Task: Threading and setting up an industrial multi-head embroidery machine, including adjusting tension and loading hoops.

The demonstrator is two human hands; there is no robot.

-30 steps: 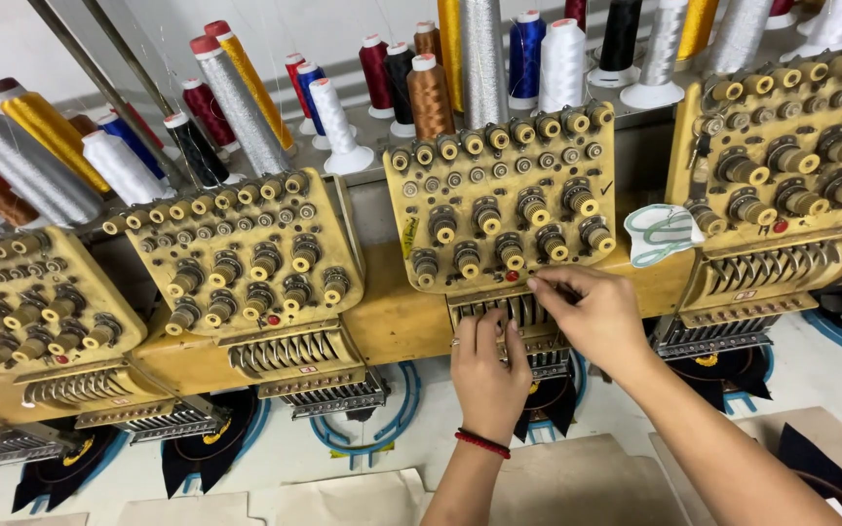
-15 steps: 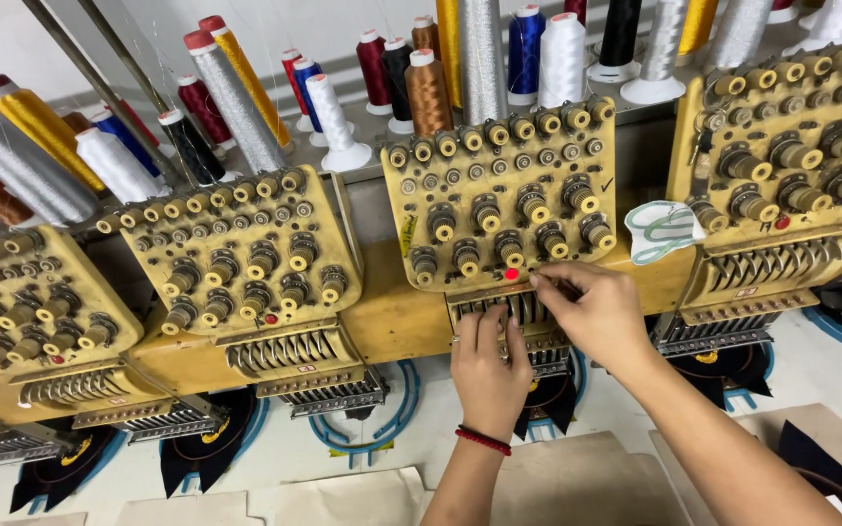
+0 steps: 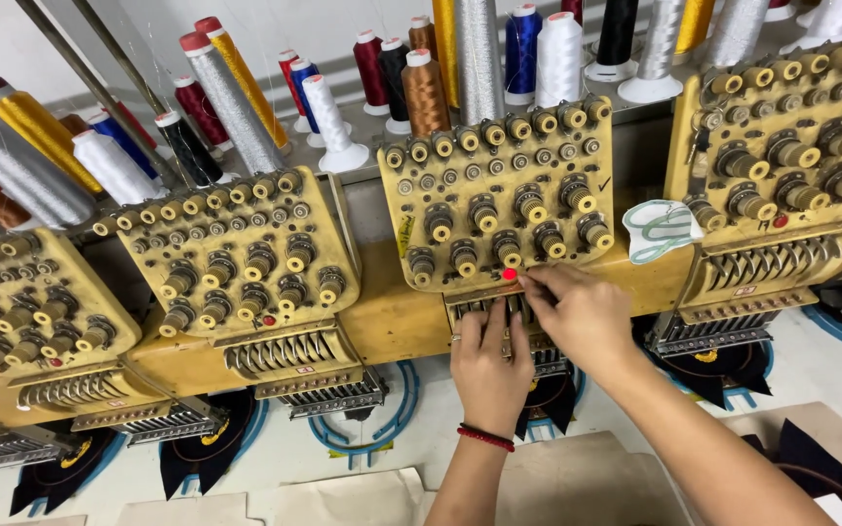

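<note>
While I watch from the head camera, both hands sit at the middle yellow head of a row of embroidery machines.

Right hand: my right hand (image 3: 585,314) has its fingers drawn together in a pinch just below the red light (image 3: 510,275); it looks closed on a fine thread, though the thread itself is too thin for me to see.

Left hand: my left hand (image 3: 488,362) lies palm down with fingers stretched up, tips touching the slotted thread guide (image 3: 499,310); it holds nothing that I can make out. A red bracelet (image 3: 485,436) rings its wrist.

Key relation: the thread guide lies straight ahead of and under both hands, its long axis running left to right across the head; the right hand is nearer the red light, the left nearer the slots.

Look of the head: the middle head (image 3: 499,200) is a worn yellow panel, tilted back, studded with rows of brass-coloured knobs.

Further out: a matching head to the left (image 3: 236,258) and another to the right (image 3: 791,146); thread cones (image 3: 479,58) in silver, gold, red, blue, black and white stand on the shelf behind.

Below: dark fabric in blue hoops (image 3: 363,429) on the pale surface (image 3: 275,458).
</note>
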